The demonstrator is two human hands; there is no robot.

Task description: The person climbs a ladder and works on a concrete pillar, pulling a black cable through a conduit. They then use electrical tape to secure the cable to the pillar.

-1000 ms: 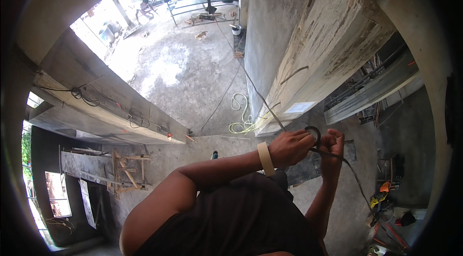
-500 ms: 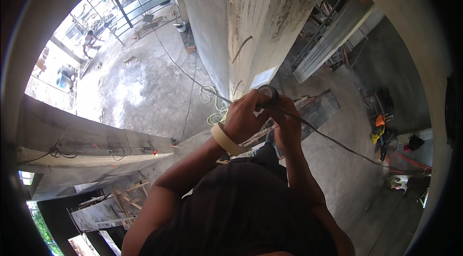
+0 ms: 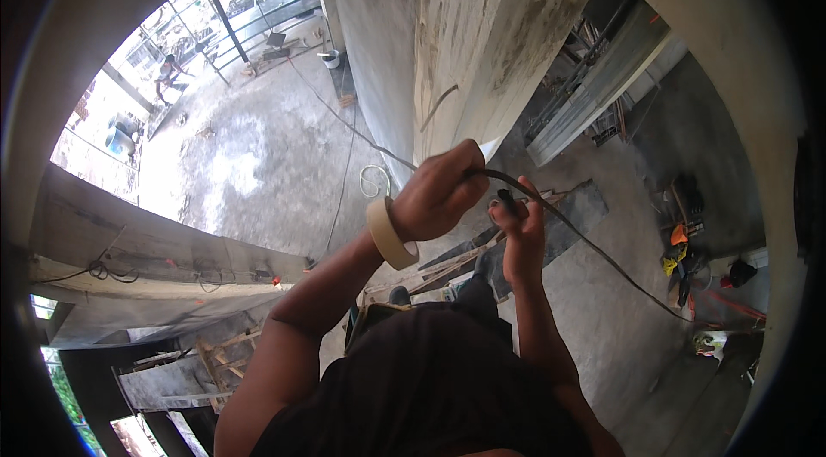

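My left hand (image 3: 440, 196) is closed round a dark cable (image 3: 594, 243), which spans the view from the upper left to the far right. A roll of cream masking tape (image 3: 389, 235) hangs round my left wrist like a bracelet. Just to the right, my right hand (image 3: 521, 233) pinches a small black roll of tape (image 3: 508, 201), turned nearly edge-on and partly covered by the fingers. The cable runs right behind that hand's fingertips. What lies inside my left fist is hidden.
A tall concrete column (image 3: 482, 44) rises straight ahead. Planks (image 3: 460, 261) lie on the floor near my feet. A pale coiled hose (image 3: 375, 181) lies left of the column, and a bucket (image 3: 330, 59) stands farther back. Another person (image 3: 167, 77) crouches at the far left.
My hands have moved apart. The black tape roll, earlier held up as a ring between them, has come down in my right hand. My left hand still grips the cable.
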